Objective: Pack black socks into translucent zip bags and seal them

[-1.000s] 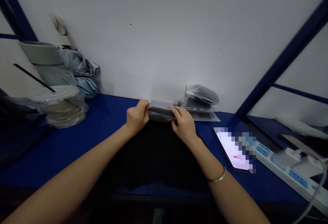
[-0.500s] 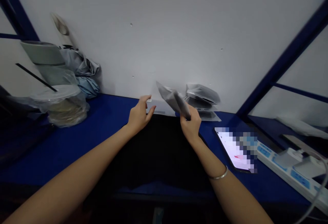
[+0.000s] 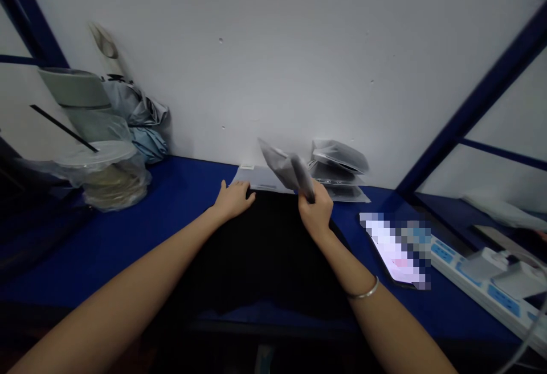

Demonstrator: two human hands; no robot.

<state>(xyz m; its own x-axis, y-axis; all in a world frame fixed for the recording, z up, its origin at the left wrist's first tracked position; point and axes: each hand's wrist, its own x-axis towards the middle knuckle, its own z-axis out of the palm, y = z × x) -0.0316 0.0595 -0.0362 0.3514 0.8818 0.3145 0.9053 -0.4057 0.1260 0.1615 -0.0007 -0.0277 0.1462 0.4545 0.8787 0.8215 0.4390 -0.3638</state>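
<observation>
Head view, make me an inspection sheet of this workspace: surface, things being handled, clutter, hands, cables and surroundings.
Surface: blue tabletop, partly covered by a black item.
Things handled: grey packet, blurred, tilted; white sheet by the wall.
Clutter: bagged cup with straw, green container, phone, pile of packets.
Hands: left hand open at the sheet's near-left corner, contact unclear; right hand gripping the packet.
Cables: white cable near the power strip.
Surroundings: white wall, blue frame bars.
</observation>
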